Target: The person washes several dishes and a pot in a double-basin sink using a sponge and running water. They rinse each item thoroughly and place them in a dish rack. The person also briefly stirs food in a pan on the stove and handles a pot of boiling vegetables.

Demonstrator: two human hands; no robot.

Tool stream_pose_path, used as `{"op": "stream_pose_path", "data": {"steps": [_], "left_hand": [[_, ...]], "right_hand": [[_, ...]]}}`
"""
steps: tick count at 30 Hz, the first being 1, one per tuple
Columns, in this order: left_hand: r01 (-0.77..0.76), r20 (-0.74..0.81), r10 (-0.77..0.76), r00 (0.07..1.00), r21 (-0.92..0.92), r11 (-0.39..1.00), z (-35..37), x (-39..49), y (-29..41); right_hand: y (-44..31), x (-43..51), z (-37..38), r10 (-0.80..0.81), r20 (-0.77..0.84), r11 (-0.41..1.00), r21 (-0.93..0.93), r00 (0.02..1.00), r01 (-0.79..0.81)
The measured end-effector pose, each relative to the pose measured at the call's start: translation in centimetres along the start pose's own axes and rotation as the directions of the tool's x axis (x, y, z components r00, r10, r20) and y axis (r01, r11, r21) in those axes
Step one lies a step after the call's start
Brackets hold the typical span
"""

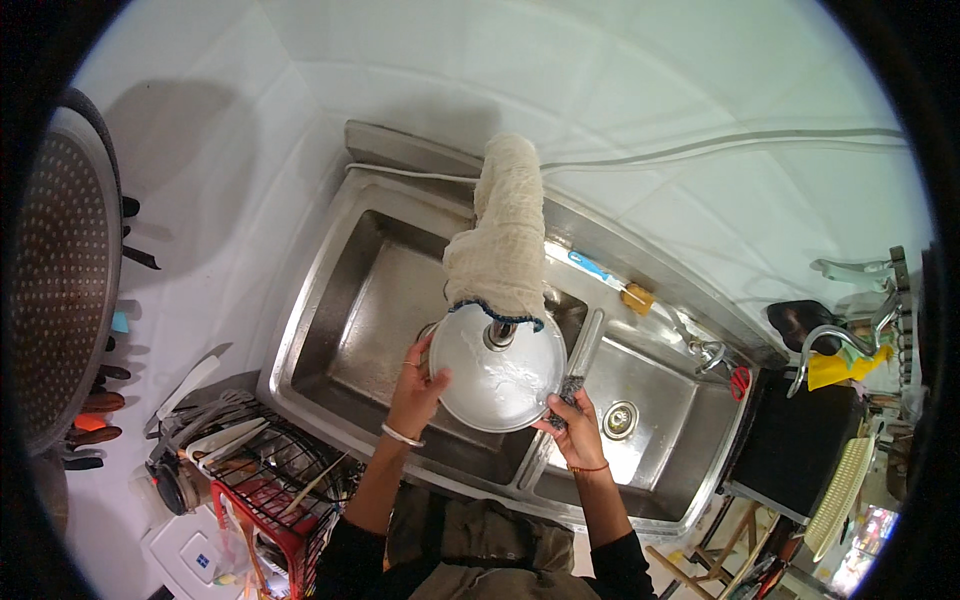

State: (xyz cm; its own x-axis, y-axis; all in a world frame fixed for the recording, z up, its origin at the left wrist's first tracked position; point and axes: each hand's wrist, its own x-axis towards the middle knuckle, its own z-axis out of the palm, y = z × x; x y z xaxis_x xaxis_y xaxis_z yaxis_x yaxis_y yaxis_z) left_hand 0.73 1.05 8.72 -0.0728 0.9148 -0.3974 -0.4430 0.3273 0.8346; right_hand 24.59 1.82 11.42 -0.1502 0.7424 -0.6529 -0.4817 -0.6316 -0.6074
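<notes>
My left hand [417,394] grips the left side of a round, pale metal vessel [480,375], with the thumb over its rim. The vessel looks like a pot or a pan, and a side loop partly shows behind the fingers. On the opposite side, my right hand [577,431] holds a grey scouring pad [568,394] against the rim. Directly above the vessel is a faucet spout [501,334], mostly wrapped in a beige cloth sleeve [504,232] with a dark blue edge. Water glistens on the metal surface. The vessel hangs over a double-basin stainless steel sink [375,300].
A blue-handled brush [592,266] and a yellow-brown sponge [637,298] lie on the sink's back ledge. Red-handled scissors [739,383] hang at the right corner. At lower left stands a black wire dish rack [277,457]. A perforated pan [67,285] hangs on the left wall near knives.
</notes>
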Motion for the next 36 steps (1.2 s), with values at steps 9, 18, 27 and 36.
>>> {"op": "stream_pose_path", "data": {"steps": [9,18,27,36], "left_hand": [[-0.138,0.105,0.126,0.986,0.120,0.983,3.0,4.3,-4.2],[-0.271,0.133,0.457,0.879,0.929,0.252,6.9,4.9,-5.6],[0.226,0.263,-0.132,0.956,-0.371,0.901,4.2,1.5,-4.7],[0.041,-0.042,-0.047,0.998,-0.145,0.989,0.2,-1.6,-1.4]], "right_hand": [[0.7,-2.8,0.3,-0.341,-0.151,0.940,-0.059,0.928,0.336],[2.5,-2.7,2.9,-0.451,-0.047,0.852,-0.319,0.891,0.414],[3.6,1.5,7.8,-0.603,0.442,0.224,-0.706,0.665,0.672],[2.4,10.1,7.6,-0.516,0.463,0.099,-0.803,0.720,0.588]]}}
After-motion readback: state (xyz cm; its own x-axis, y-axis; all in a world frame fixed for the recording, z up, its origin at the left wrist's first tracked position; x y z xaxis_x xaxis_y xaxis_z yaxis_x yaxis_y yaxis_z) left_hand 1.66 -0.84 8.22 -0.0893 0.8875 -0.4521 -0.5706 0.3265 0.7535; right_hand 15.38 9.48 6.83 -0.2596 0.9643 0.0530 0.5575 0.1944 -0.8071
